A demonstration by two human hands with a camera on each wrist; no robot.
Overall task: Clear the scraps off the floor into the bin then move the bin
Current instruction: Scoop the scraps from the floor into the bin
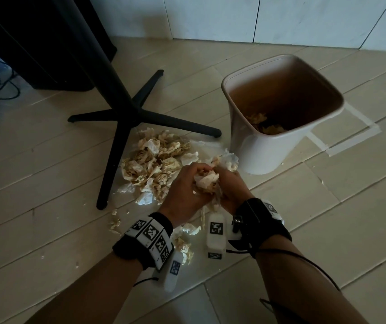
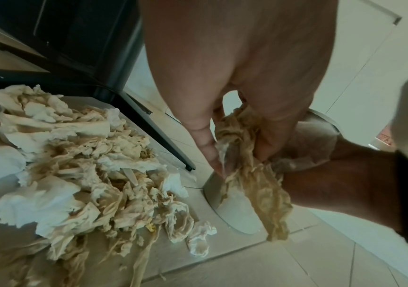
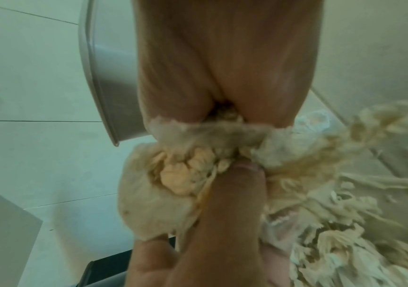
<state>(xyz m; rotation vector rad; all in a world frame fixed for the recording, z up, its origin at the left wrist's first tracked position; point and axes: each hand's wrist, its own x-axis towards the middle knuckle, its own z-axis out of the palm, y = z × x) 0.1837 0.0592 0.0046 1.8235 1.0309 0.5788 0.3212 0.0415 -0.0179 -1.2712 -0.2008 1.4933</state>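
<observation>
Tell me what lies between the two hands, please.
A bunch of scraps lies there: the left hand and right hand hold it together, clearest in the head view.

Readable text: none — no words, brands or numbers show in any view.
Left wristband [image 1: 151, 239]: black-and-white square code markers, patterns only.
White block by the right wrist [image 1: 215, 235]: the same kind of square marker — no letters.
Bin [image 1: 266, 146]: plain wall, no label visible.
</observation>
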